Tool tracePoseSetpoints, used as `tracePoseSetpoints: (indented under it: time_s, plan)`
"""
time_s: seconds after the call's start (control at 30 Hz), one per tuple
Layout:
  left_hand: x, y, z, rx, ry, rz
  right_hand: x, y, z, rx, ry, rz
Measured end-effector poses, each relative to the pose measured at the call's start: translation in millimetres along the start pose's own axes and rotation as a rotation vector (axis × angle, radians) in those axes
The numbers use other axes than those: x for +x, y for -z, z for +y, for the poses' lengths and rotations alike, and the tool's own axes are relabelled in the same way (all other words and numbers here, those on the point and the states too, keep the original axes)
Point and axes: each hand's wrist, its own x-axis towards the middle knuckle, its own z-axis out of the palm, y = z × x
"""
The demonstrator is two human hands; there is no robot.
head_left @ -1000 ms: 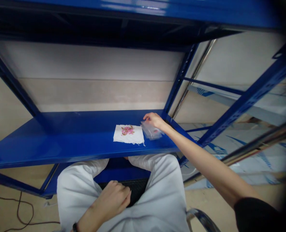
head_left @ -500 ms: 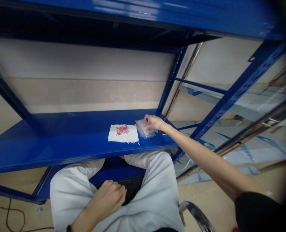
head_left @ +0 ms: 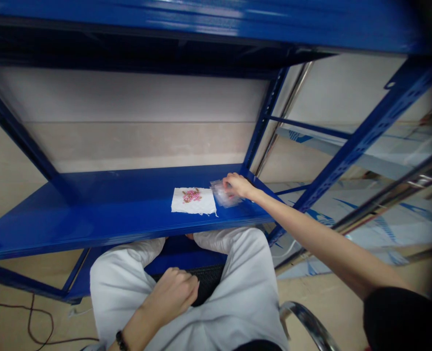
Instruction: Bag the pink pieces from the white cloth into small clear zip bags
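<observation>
Blue metal rack, seen from a seat. Working shelf (head_left: 91, 204) ran low in front of a pale wall (head_left: 146, 100); upper shelf (head_left: 201, 19) hung above it, closing in the space from overhead. Slotted blue post (head_left: 365, 131) rose on the right, the right forearm crossing near its foot. Wrapped panels (head_left: 369, 209) lay beyond. White trousers (head_left: 117, 278) showed below, knees near the shelf's front edge. On the floor at left, a dark cable (head_left: 31, 321); at lower right, a curved metal chair arm (head_left: 307, 319).

Clear plastic bags (head_left: 220, 196) lay toward the right end of the shelf, just right of a white cloth (head_left: 201, 207) with a pink flower pattern and frayed edge. Right hand (head_left: 236, 185) was over the bags, fingers bent and touching them; blur hid whether they pinched or merely rested. Left hand (head_left: 175, 292) lay in the lap, loosely curled, its palm side hidden, a dark bracelet (head_left: 121, 340) at the wrist.

Count: one cloth, two hands, one bracelet. Bags overlapped and blurred; number could not be told.
</observation>
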Motion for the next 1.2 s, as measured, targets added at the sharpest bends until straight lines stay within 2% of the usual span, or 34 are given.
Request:
tracePoseSetpoints:
  time_s: [0.23, 0.37, 0.5, 0.6, 0.7, 0.83, 0.93, 1.07, 1.2]
  plan:
    - [0, 2.4, 0, -0.003, -0.014, 0.017, -7, 23, 15, 0.035, 0.068, 0.069]
    - [-1, 2.0, 0, -0.015, -0.012, 0.01, -8, 39, 24, 0.105, 0.093, 0.062]
    - [-2, -0.3, 0, -0.015, -0.002, -0.004, -10, 55, 16, 0.153, 0.088, 0.121]
    - [0, -1.1, 0, 0.008, -0.003, -0.003, -13, 67, -15, 0.226, 0.146, 0.212]
    - [5, 0.4, -1, 0.038, -0.01, -0.002, -18, 68, -69, 0.394, 0.255, 0.25]
    - [12, 4.5, -7, 0.074, -0.001, -0.028, -14, 47, -148, 0.627, 0.361, 0.176]
    - [12, 8.7, -13, 0.08, -0.002, -0.032, 8, 24, -193, 0.854, 0.441, 0.053]
    - [6, 18.0, -20, 0.075, 0.047, 0.025, 51, -2, -223, 1.063, 0.537, -0.109]
    - [3, 26.7, -25, 0.08, 0.089, 0.06, 83, -18, -230, 0.931, 0.517, -0.167]
